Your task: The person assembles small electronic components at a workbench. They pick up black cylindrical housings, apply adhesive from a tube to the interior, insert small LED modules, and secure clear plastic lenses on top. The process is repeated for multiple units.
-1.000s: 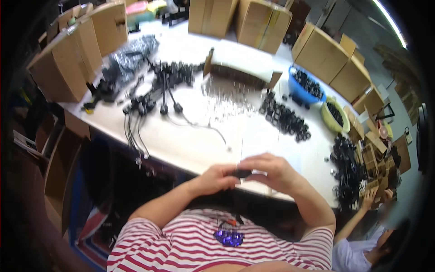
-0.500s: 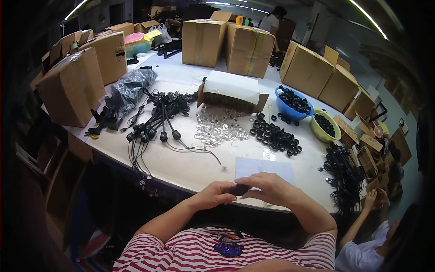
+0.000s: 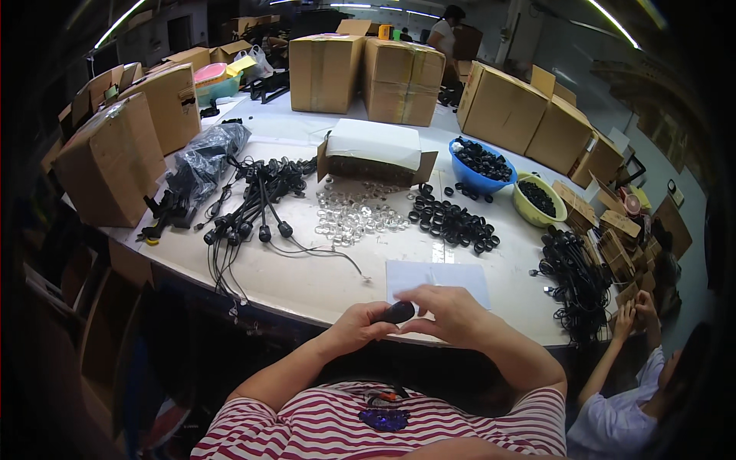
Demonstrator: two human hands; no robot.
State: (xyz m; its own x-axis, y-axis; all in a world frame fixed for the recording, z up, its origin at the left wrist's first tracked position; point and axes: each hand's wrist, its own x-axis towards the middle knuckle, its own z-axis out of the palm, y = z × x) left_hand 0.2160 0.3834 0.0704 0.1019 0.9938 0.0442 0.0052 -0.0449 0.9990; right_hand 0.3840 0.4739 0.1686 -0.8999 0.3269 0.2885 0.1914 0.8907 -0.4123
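Note:
My left hand point(image 3: 359, 326) is closed on a small black rounded part point(image 3: 399, 312), pinched between thumb and fingers above the table's near edge. Around the part's other end, my right hand point(image 3: 448, 316) has its thumb and forefinger spread apart; whether a fingertip touches the part is hard to tell. Just beyond my hands lies a white sheet point(image 3: 460, 277). Farther back are a heap of black rings point(image 3: 452, 222) and a scatter of clear round pieces point(image 3: 356, 218), which spill from a white carton point(image 3: 376, 142) on its side.
Black cables with round heads point(image 3: 264, 199) lie at the left, beside a plastic-wrapped bundle point(image 3: 207, 157). A blue bowl point(image 3: 469, 179) and a yellow-green bowl point(image 3: 527, 212) hold black parts. Coiled black cables point(image 3: 571, 284) are at the right, near another person's hands point(image 3: 635, 310). Cardboard boxes point(image 3: 326, 77) line the back.
My right hand's thumb and fingers have opened away from the black part, showing more of it. My left hand keeps its hold. The whole view has shifted slightly.

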